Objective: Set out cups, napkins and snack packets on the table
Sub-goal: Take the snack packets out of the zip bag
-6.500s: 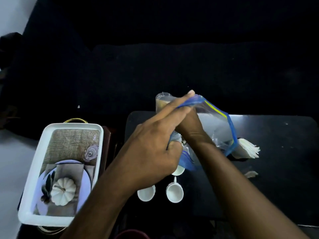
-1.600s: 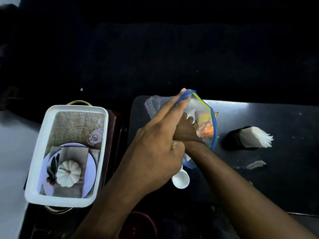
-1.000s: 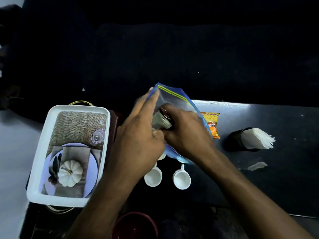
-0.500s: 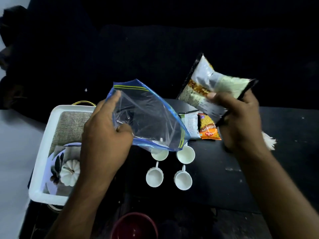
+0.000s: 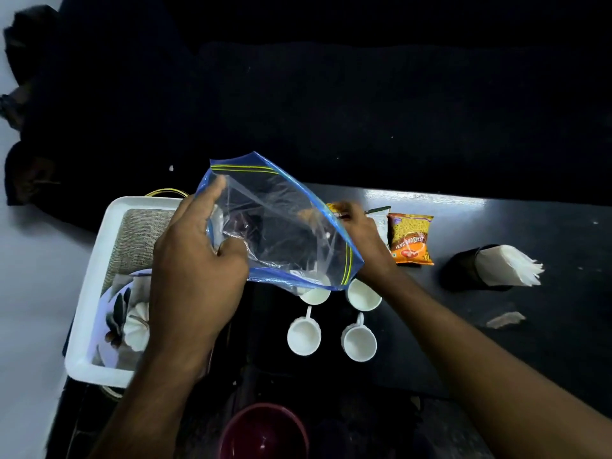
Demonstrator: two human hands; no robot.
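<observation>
My left hand [image 5: 195,270] grips a clear zip bag [image 5: 281,220] with a blue edge, held open and tilted above the black table [image 5: 556,342]. My right hand [image 5: 367,243] is down at the table's far edge, closed on a snack packet [image 5: 333,208] that is mostly hidden behind the bag. Right of it lies a white packet edge [image 5: 382,223], then an orange snack packet [image 5: 410,238]. Several white cups [image 5: 304,336] stand in two rows near the table's left front. White napkins [image 5: 506,268] stick out of a black holder [image 5: 463,266] on the right.
A white tray [image 5: 89,293] with a plate, cloth and small white pumpkin sits left of the table, under my left arm. A maroon bowl [image 5: 265,432] is at the bottom centre. A paper scrap [image 5: 505,319] lies on the table. A dark sofa fills the background.
My right hand pulled a large snack packet out of the bag, lifted it, then lowered it to the table beside the other packets. My left hand swung the bag leftward.
</observation>
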